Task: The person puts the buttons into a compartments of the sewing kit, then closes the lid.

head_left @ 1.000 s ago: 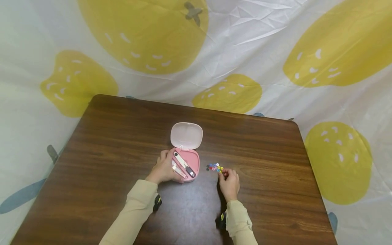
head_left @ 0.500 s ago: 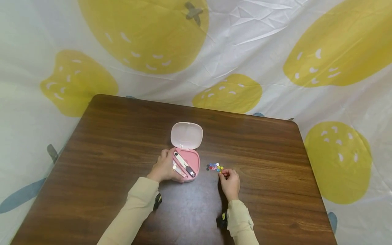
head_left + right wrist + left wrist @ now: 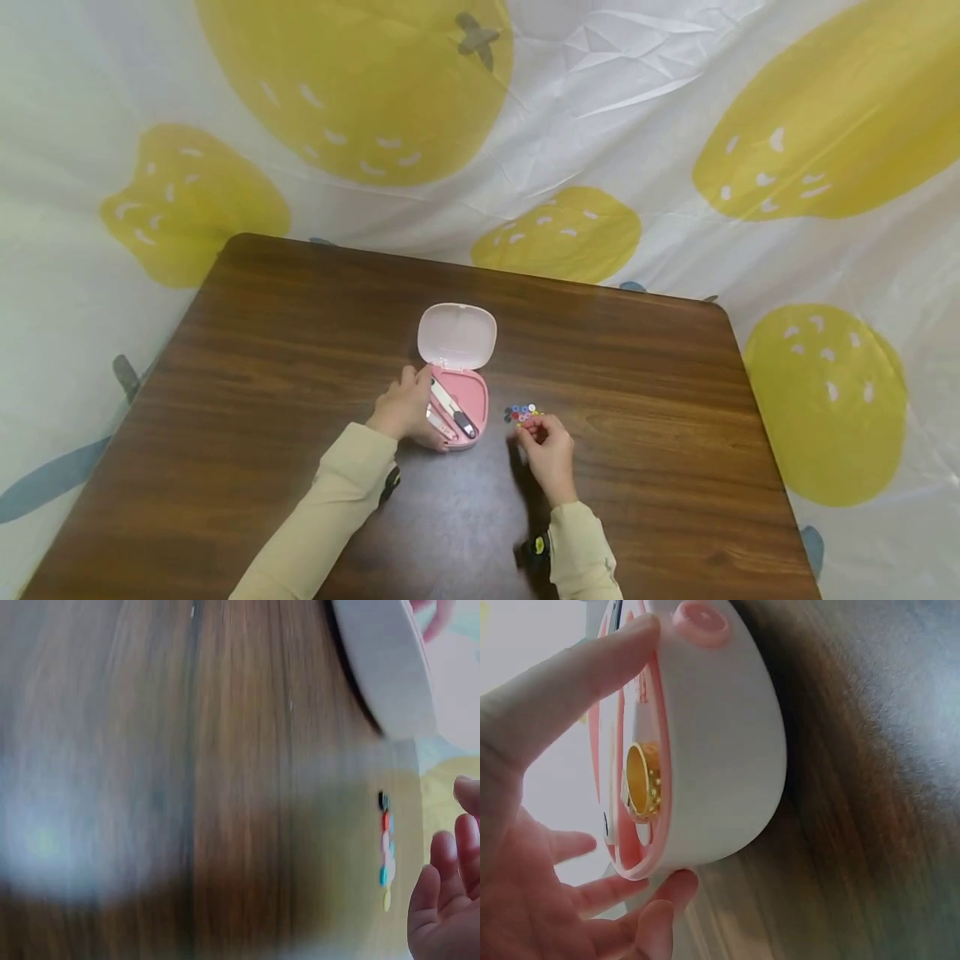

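Note:
The pink case [image 3: 475, 390] lies on the table with its pale lid [image 3: 457, 336] raised. My left hand [image 3: 408, 408] grips its left side, thumb on the near rim and fingers round the far side. Inside lie a slim white tool with a dark end [image 3: 450, 407] and a pink-and-white strip [image 3: 441, 423]. A gold ring-like band [image 3: 643, 780] shows just inside the rim in the left wrist view. My right hand [image 3: 551, 457] pinches a tiny yellow button-like disc [image 3: 518, 426] between thumb and fingertips, between the case and several small coloured discs [image 3: 515, 413].
The dark wooden table [image 3: 300, 333] extends around both hands. A white cloth printed with yellow fruit [image 3: 337, 100] hangs behind it and at the sides. The loose discs lie close together to the right of the case, partly behind my right hand.
My right hand has moved left towards the case with the yellow disc, away from the right edge of the disc cluster. The left hand stays on the case, shifted slightly.

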Demonstrator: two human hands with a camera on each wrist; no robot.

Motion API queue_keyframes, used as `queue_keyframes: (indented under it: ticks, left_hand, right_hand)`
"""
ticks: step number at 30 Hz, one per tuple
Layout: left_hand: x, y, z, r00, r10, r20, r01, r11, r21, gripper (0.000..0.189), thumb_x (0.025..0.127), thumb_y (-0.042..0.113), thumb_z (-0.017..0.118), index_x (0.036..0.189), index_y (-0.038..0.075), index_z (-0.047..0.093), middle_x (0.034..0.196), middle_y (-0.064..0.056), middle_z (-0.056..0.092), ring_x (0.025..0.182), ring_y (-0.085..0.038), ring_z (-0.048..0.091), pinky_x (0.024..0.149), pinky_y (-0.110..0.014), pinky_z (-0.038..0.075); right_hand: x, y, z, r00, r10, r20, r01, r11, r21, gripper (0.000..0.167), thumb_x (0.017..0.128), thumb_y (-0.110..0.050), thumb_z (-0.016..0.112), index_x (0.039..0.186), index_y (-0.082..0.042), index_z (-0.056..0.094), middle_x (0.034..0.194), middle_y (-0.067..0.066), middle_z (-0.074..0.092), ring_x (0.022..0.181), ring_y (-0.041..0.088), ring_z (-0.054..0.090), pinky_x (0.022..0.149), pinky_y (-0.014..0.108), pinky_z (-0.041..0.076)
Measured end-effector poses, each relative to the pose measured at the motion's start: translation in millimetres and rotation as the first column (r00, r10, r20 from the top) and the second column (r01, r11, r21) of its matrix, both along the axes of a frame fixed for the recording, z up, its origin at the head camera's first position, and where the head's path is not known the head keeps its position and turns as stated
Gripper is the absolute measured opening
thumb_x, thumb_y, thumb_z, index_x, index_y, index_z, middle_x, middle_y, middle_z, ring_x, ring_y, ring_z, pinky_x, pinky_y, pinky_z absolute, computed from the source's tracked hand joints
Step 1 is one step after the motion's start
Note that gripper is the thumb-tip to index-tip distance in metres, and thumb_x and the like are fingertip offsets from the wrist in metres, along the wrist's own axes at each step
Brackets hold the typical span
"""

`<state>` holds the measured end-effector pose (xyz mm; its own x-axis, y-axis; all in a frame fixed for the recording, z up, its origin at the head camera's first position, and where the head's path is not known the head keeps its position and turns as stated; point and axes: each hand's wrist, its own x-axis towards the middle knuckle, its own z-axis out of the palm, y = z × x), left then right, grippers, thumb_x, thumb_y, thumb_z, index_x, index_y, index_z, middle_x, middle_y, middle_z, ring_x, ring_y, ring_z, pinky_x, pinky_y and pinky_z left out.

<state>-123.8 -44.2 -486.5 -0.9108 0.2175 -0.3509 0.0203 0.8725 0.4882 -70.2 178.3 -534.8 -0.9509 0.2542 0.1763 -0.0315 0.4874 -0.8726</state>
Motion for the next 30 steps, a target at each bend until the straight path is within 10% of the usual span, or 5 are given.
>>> queue_keyframes:
  ticks: [9, 17, 30]
  left_hand:
    - [-3.1, 6.6, 6.9, 1.000, -0.016, 0.019, 0.017, 0.998, -0.056, 0.122, 0.038, 0.032, 0.091, 0.139, 0.006, 0.028, 0.124, -0.023, 0.034, 0.105, -0.042, 0.045, 0.080, -0.053, 0.042]
    - [-2.2, 7.6, 9.0, 1.000, -0.010, 0.026, 0.013, 0.997, -0.082, 0.122, 0.039, 0.032, 0.091, 0.139, 0.005, 0.027, 0.122, -0.022, 0.035, 0.102, -0.040, 0.046, 0.078, -0.051, 0.043]
    - [-1.2, 7.2, 9.2, 1.000, -0.010, 0.024, 0.012, 0.997, -0.075, 0.125, 0.038, 0.032, 0.091, 0.140, 0.005, 0.025, 0.122, -0.023, 0.035, 0.104, -0.041, 0.045, 0.078, -0.052, 0.043]
  right_hand:
    - [7.5, -25, 35.1, 0.995, 0.084, 0.044, -0.080, 0.992, -0.096, 0.008, 0.070, 0.014, 0.065, 0.072, 0.010, 0.058, 0.066, 0.019, 0.057, 0.057, 0.009, 0.049, 0.054, 0.014, 0.041]
    - [-9.0, -31, 8.9, 0.987, 0.124, 0.105, -0.111, 0.987, -0.117, 0.009, 0.073, 0.005, 0.069, 0.075, 0.008, 0.060, 0.068, 0.011, 0.058, 0.059, 0.003, 0.047, 0.056, 0.015, 0.041]
    - [-24.4, -44, 8.2, 0.974, 0.164, 0.154, -0.159, 0.986, -0.050, 0.008, 0.073, 0.003, 0.069, 0.076, 0.006, 0.062, 0.068, 0.010, 0.059, 0.060, 0.008, 0.048, 0.055, 0.018, 0.042]
